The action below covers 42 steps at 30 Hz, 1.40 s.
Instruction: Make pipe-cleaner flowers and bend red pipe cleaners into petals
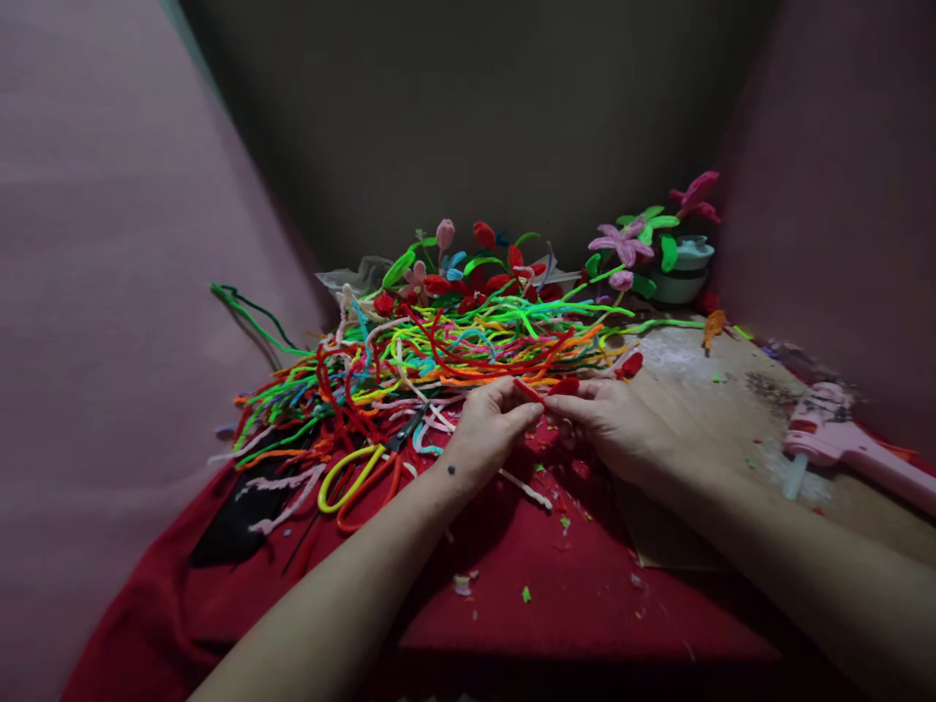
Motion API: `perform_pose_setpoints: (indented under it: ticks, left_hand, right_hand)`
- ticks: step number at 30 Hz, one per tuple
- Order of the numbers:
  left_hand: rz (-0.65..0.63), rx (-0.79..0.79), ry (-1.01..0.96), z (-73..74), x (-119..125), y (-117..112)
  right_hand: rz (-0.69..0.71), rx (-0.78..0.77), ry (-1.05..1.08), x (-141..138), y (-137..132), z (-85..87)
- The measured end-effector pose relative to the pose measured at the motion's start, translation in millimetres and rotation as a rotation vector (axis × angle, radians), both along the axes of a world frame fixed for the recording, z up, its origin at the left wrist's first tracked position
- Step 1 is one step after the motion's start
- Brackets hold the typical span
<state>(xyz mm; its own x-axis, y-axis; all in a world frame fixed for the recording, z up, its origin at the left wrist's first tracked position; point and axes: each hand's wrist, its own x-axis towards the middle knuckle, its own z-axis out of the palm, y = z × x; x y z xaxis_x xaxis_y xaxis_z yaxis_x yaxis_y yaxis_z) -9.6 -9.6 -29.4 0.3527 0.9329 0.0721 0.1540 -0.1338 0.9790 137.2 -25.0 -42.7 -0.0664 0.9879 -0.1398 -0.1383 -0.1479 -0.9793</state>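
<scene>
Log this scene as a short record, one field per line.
Left hand: left hand pinching a red piece
Right hand: right hand pinching red material beside it; one piece or two, unclear
Beyond hands: heap of pipe cleaners, many colours
Behind heap: flowers
Left side: scissors, yellow and orange handles
Right side: pink glue gun on cardboard
Surface: red cloth, scattered scraps

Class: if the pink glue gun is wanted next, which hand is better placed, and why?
Probably the right hand: the pink glue gun lies on that side. The left hand would likely have to cross the right arm. Both pinch red pipe cleaner, so the right would first need freeing.
</scene>
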Motion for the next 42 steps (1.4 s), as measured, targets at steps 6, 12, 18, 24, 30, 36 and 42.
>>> perform_pose_setpoints:
  ticks: [6,12,18,24,30,36,42]
  left_hand:
    - [0.000,0.743,0.459,-10.7,-5,-6]
    - [-0.107,1.086,0.577,-2.6,-8,-9]
    - [-0.180,-0.129,0.007,10.1,-11,0]
    - [-0.216,-0.241,0.011,10.2,-12,2]
    - [0.034,0.870,0.752,2.4,-4,-13]
    - [-0.002,1.471,0.988,0.9,-8,-15]
    - [0.157,0.715,0.297,4.0,-15,5]
  right_hand:
    - [0.107,-0.070,0.182,-2,1,-3.0]
    - [0.092,-0.111,0.318,-3,1,0.0]
    - [0.041,0.095,0.051,-2,-3,8.1]
    - [-0.008,0.288,-0.146,-3,-8,11.0]
    - [-0.006,0.181,-0.013,-7,-8,9.2]
    - [0.125,-0.206,0.361,-2,-2,7.6]
    - [0.139,-0.089,0.421,3,2,10.2]
